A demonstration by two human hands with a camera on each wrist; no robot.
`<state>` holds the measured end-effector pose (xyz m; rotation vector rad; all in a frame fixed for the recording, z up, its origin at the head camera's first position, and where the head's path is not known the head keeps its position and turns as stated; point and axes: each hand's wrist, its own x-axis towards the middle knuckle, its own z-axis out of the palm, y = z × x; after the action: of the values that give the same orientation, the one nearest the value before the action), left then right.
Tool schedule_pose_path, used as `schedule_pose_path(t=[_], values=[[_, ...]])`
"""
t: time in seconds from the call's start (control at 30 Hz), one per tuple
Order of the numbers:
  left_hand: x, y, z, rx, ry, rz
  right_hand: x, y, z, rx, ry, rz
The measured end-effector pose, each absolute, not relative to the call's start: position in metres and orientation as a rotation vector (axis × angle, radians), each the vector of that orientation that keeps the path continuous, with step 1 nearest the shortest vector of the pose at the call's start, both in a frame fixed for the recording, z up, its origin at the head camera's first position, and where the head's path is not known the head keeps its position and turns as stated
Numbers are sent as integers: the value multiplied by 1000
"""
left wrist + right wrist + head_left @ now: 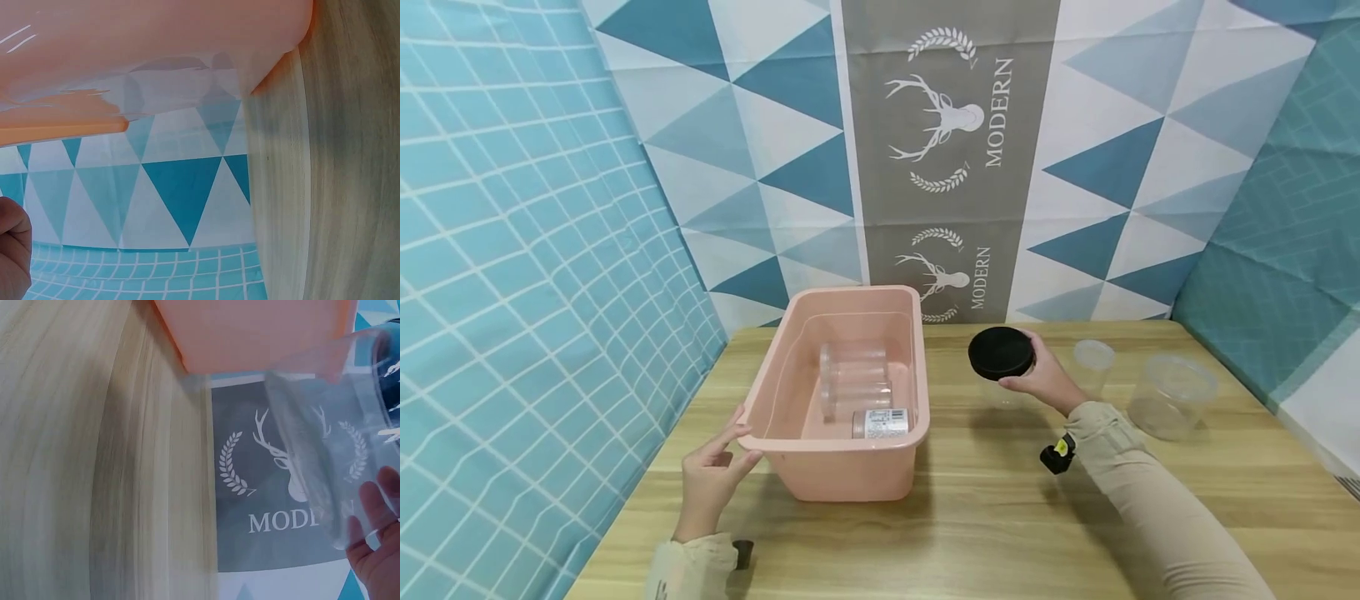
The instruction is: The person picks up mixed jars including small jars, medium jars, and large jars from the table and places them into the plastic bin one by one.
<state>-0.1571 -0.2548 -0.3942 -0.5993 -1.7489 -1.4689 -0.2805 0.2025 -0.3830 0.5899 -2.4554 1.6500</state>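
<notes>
My right hand (1043,377) grips a clear plastic jar (312,419) with a black lid (1000,352), to the right of the pink tub. In the right wrist view the jar is off the wooden table, and fingers (375,503) lie along its side. My left hand (711,475) holds the near left corner of the pink tub (842,475) by its rim. Inside the tub, clear containers (857,362) lie on their sides, with a white-labelled jar (882,423) at the near end. Only part of the left hand shows in the left wrist view.
A slim clear container (1093,357) and a wider clear jar (1172,396) stand on the wooden table (1000,533) right of my right hand. Patterned cloth (940,167) hangs behind the table, and blue grid cloth (535,250) hangs along the left.
</notes>
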Motion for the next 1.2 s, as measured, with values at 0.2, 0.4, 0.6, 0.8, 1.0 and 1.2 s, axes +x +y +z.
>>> schedule_pose_path(t=[0.2,0.4,0.6,0.8,1.0,1.2], values=[[-162,-259,-402,-595,-1745,-1478,-277,200,-376,595,-2388,1607],[-164,-262,-408,-591,-1749,-1497,-278,200,-370,627,-2400,1516],[-164,-261,-407,-549,-1769,-1477,-286,200,-362,591,-2420,1556],[-166,-262,-407,-571,-1760,-1497,-287,197,-349,596,-2383,1597],[-169,-262,-407,-564,-1745,-1507,-286,192,-340,609,-2350,1616],[-167,-263,-412,-534,-1755,-1509,-280,192,-336,623,-2398,1610]])
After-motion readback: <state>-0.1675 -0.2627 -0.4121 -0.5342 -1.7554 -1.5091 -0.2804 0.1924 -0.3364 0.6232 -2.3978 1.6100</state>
